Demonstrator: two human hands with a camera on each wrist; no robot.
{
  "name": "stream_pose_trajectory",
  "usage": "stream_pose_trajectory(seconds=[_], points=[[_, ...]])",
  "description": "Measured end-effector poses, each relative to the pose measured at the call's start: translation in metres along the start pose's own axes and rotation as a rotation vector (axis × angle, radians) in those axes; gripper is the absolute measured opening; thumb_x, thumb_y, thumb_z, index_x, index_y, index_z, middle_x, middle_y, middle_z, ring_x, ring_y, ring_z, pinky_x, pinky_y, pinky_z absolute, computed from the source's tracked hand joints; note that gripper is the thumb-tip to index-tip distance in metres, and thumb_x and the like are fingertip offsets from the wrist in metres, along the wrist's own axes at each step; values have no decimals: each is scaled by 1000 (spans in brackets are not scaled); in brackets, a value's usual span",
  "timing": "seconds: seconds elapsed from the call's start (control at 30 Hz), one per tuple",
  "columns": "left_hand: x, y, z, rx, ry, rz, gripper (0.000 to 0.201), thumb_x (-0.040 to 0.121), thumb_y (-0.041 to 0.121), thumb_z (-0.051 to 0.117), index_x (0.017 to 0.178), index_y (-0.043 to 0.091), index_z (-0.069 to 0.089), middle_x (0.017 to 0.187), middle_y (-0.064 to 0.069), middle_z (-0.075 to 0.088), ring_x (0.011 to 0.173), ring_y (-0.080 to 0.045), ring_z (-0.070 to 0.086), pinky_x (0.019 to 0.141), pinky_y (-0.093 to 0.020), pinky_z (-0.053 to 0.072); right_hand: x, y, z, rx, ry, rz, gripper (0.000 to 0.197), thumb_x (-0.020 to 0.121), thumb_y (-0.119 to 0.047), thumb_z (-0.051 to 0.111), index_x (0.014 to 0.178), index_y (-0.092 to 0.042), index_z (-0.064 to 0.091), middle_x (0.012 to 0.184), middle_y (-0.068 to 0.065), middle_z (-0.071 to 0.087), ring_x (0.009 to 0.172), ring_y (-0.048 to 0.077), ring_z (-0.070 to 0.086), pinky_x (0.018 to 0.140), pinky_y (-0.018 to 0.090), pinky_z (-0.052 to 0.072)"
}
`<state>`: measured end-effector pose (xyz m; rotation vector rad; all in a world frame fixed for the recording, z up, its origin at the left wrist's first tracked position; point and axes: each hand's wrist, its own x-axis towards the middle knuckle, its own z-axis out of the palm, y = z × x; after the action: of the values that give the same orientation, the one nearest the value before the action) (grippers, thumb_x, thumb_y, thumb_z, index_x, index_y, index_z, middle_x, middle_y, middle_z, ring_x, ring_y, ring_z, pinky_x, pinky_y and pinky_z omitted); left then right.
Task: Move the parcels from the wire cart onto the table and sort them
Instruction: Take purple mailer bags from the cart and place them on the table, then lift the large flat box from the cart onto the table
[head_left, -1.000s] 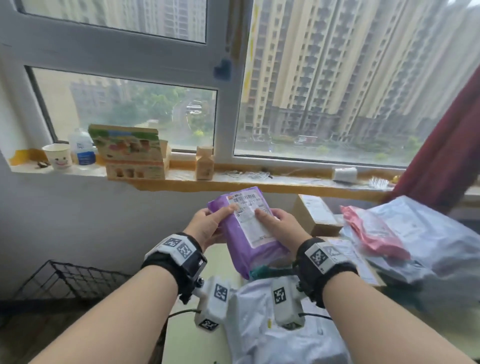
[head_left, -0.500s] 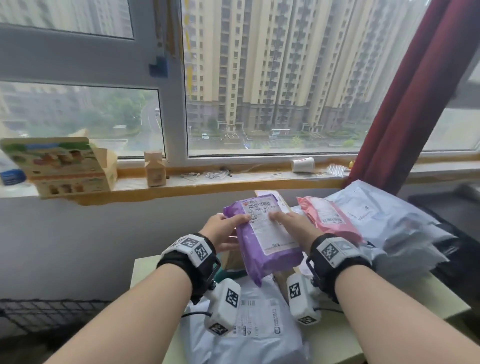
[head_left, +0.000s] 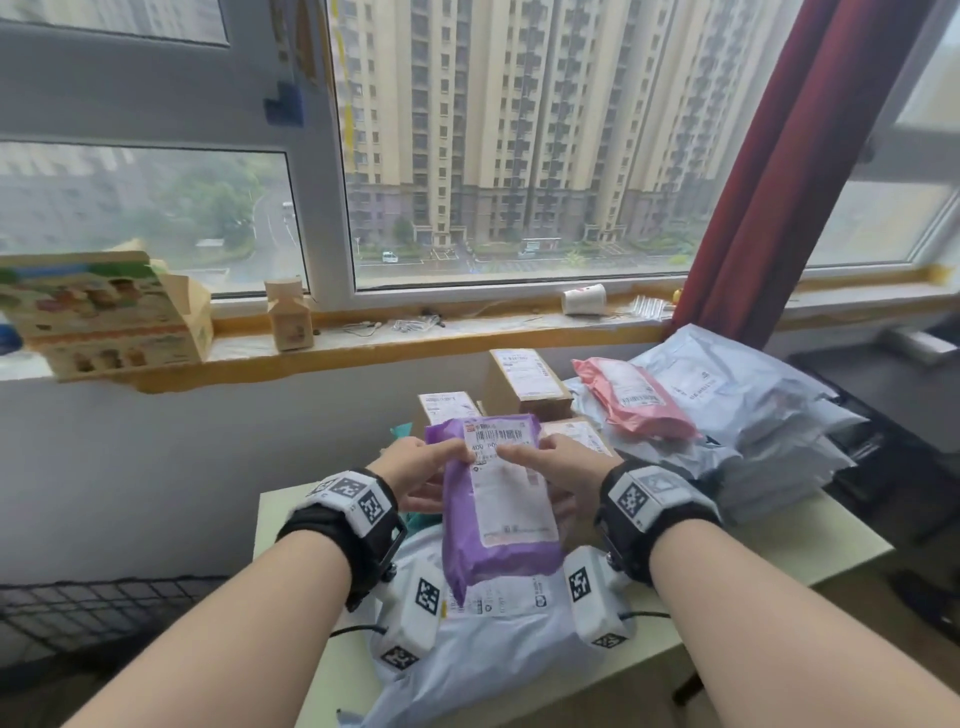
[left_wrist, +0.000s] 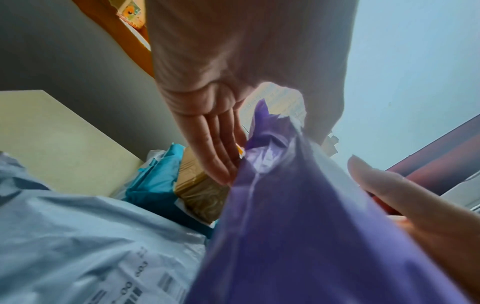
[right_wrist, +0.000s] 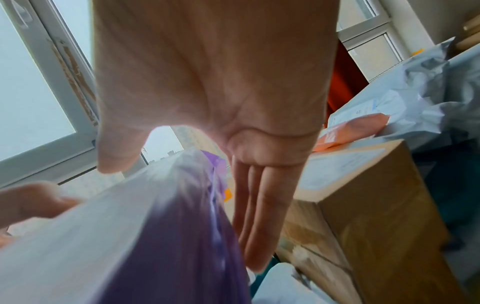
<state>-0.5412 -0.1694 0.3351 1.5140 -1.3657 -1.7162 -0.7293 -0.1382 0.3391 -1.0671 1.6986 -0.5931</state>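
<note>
Overhead, a purple parcel is being held above the table by both hands, label up. It is being pinched by the left hand at its left edge, thumb on top and fingers underneath, and by the right hand likewise at its right edge. Below it, a grey mailer is lying on the table, with boxes and a pink parcel beyond.

Glossy purple plastic mailer with matt paper label; brown cardboard box
</note>
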Motion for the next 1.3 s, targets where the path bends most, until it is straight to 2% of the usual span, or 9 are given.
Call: stream_pose_trajectory(seconds=[0.1,0.2,0.3,0.43,0.67,0.8,0.93,1.1,1.3], points=[[-7,-8,-4,49,-69,-4,29,83,20,66,110,11,59,85,-6,71,69,-16,68,57,-23,56,-6,3,6,27,22,-60,86,65,-49,83,134,-21,41,123,4,60,96,24,68,66,41,60],[-9,-17,-3,74,-78,-3,27,85,21,64,109,13,59,87,-3,67,73,-14,64,57,-22,51,-15,9,8,66,-16,11,66,73,-25,82,127,-18,45,113,9,64,97,27,67,76,47,59],[-6,-28,-3,128,-39,-10,26,82,24,69,105,14,63,100,-6,67,88,-20,65,76,-32,54,-17,24,16,52,-47,112,53,72,-30,82,112,-15,52,103,14,69,90,28,69,77,45,59],[-5,-51,-5,319,-71,-73,32,82,40,69,107,20,64,116,-4,64,107,-22,62,100,-41,49,-6,47,30,128,26,216,73,59,-37,88,118,-11,53,111,15,65,94,30,68,71,44,61],[6,-84,-18,427,68,-252,57,80,44,69,119,6,57,116,-13,61,107,-27,61,79,-29,51,2,60,45,225,274,221,47,83,-27,71,116,-1,51,101,17,59,82,33,65,72,47,60],[8,-83,-11,244,72,-291,31,85,29,68,98,4,56,75,-9,56,60,-20,60,60,-31,56,-3,59,48,-414,299,275,38,93,-38,49,111,-6,60,111,14,67,101,31,65,86,33,52],[13,-72,-3,158,131,-207,24,82,7,69,74,11,48,84,-11,58,80,-24,63,82,-42,58,11,53,46,-648,331,199,37,90,-30,49,120,-8,51,113,11,65,102,28,65,85,32,52],[21,-59,-2,106,176,-149,62,75,3,74,129,10,43,121,-13,55,101,-27,65,76,-41,60,20,47,45,-679,313,134,28,84,-26,55,110,-15,51,98,8,68,90,27,68,80,37,57],[21,-61,-5,146,168,-136,64,80,11,74,135,9,41,131,-11,51,111,-25,59,79,-36,59,28,33,48,-583,350,43,18,80,-25,56,95,-18,63,83,6,70,77,24,69,76,38,59]])
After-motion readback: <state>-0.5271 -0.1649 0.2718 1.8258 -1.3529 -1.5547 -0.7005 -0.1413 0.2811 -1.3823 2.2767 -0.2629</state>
